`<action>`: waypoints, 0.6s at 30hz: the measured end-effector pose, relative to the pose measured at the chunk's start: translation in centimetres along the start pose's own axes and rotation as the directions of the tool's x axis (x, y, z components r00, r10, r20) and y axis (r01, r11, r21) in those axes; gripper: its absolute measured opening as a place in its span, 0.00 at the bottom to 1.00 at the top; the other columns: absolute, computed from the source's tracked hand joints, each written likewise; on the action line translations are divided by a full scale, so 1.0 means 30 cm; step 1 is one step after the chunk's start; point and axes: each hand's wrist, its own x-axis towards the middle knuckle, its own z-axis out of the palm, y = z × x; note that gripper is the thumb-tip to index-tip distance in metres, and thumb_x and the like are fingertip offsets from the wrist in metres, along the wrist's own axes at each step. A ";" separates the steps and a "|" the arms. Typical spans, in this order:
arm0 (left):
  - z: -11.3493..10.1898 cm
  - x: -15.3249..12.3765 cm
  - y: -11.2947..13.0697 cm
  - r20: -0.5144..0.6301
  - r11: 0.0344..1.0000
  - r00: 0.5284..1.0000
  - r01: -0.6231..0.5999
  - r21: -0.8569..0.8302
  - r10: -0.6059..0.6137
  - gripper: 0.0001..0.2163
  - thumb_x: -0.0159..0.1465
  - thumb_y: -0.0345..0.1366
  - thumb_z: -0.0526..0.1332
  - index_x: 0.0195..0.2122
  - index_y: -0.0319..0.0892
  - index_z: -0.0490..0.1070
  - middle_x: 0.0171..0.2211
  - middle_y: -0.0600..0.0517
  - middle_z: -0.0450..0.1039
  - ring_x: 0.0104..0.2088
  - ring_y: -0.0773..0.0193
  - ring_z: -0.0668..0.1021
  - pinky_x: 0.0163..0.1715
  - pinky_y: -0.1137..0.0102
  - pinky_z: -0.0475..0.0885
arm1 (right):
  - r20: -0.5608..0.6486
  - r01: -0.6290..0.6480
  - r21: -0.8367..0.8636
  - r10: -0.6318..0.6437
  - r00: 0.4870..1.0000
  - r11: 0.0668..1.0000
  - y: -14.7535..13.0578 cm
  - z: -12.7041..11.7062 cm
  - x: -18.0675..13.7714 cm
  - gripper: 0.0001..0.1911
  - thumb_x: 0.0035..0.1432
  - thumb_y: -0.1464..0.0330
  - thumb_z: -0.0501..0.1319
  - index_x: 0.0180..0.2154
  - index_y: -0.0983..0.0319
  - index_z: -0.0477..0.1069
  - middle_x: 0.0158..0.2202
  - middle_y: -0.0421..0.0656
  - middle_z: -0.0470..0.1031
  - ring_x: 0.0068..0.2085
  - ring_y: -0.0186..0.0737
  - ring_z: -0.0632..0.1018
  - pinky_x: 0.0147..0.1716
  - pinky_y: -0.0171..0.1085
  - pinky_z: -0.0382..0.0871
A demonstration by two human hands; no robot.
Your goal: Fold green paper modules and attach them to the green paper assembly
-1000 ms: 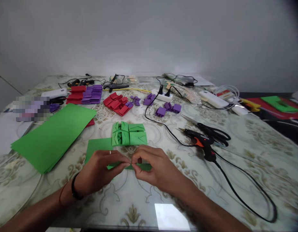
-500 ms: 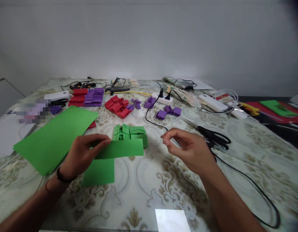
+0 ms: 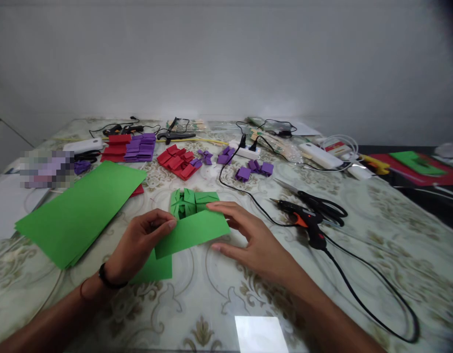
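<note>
A green paper strip [image 3: 191, 233] is held a little above the table between both hands. My left hand [image 3: 140, 242] pinches its left end, thumb on top. At the strip's right end is my right hand [image 3: 250, 240], with the index finger along the top edge and the thumb under the lower corner. A second green piece [image 3: 155, 269] lies flat under my left hand. Just behind the strip sits a small pile of folded green pieces [image 3: 189, 202].
A stack of green sheets [image 3: 77, 208] lies at the left. A glue gun [image 3: 303, 223] with its black cord and scissors [image 3: 322, 203] lie to the right. Folded red pieces [image 3: 178, 162] and purple pieces [image 3: 140, 145], a power strip [image 3: 244, 149] and cables crowd the back.
Both hands were pinching a folded green piece close together; the left lifted an unfolded strip while the right drew away, and now the right has come back to hold the strip's right end.
</note>
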 end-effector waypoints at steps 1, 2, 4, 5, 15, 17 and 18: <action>0.002 -0.002 -0.002 0.018 1.000 1.000 0.000 -0.008 0.000 0.13 0.68 0.49 0.69 0.36 0.44 0.81 0.30 0.54 0.79 0.28 0.63 0.77 0.27 0.72 0.70 | -0.004 0.017 -0.013 -0.017 1.000 1.000 0.003 0.002 0.000 0.28 0.65 0.65 0.75 0.64 0.50 0.74 0.64 0.50 0.77 0.66 0.54 0.77 0.64 0.55 0.75; 0.003 -0.003 -0.003 0.037 1.000 0.999 0.002 -0.018 -0.001 0.13 0.68 0.49 0.69 0.37 0.44 0.81 0.29 0.54 0.80 0.28 0.63 0.77 0.27 0.72 0.70 | -0.010 0.030 -0.030 -0.030 0.999 0.999 0.006 0.004 0.001 0.26 0.65 0.65 0.75 0.63 0.51 0.75 0.63 0.49 0.78 0.65 0.54 0.78 0.65 0.56 0.74; 0.003 -0.006 -0.002 0.088 1.000 0.996 -0.007 -0.018 0.009 0.12 0.69 0.48 0.67 0.40 0.45 0.81 0.29 0.53 0.80 0.28 0.63 0.78 0.27 0.71 0.71 | -0.022 0.043 -0.060 -0.044 0.999 0.997 0.010 0.006 0.000 0.24 0.66 0.63 0.75 0.61 0.51 0.77 0.60 0.49 0.80 0.62 0.53 0.80 0.65 0.55 0.74; 0.003 -0.008 0.000 0.115 1.000 0.993 -0.014 -0.011 0.015 0.11 0.70 0.47 0.67 0.42 0.45 0.81 0.29 0.53 0.81 0.29 0.62 0.79 0.27 0.71 0.72 | -0.027 0.043 -0.070 -0.045 0.999 0.997 0.012 0.006 -0.001 0.23 0.65 0.63 0.75 0.60 0.52 0.78 0.59 0.49 0.81 0.61 0.53 0.81 0.63 0.55 0.75; 0.036 -0.050 -0.015 0.196 0.889 0.934 -0.348 0.299 0.299 0.25 0.62 0.41 0.77 0.60 0.51 0.77 0.57 0.48 0.85 0.55 0.48 0.86 0.56 0.54 0.82 | 0.006 0.025 -0.109 -0.024 1.000 0.994 -0.001 0.059 -0.013 0.21 0.65 0.63 0.75 0.58 0.53 0.79 0.54 0.47 0.83 0.59 0.53 0.82 0.61 0.53 0.76; 0.039 -0.053 -0.018 0.220 0.887 0.930 -0.352 0.299 0.294 0.25 0.64 0.41 0.76 0.61 0.50 0.77 0.56 0.47 0.85 0.54 0.49 0.86 0.55 0.55 0.82 | 0.015 0.010 -0.090 -0.009 1.000 0.996 -0.007 0.066 -0.017 0.22 0.65 0.63 0.75 0.60 0.53 0.78 0.55 0.47 0.83 0.58 0.52 0.82 0.61 0.52 0.76; 0.039 -0.053 -0.019 0.225 0.899 0.936 -0.329 0.289 0.271 0.24 0.64 0.41 0.76 0.61 0.49 0.77 0.56 0.46 0.86 0.53 0.49 0.87 0.54 0.55 0.82 | 0.018 -0.010 -0.065 0.011 1.000 0.998 -0.011 0.068 -0.018 0.24 0.65 0.64 0.75 0.61 0.52 0.77 0.55 0.47 0.83 0.57 0.51 0.82 0.60 0.51 0.77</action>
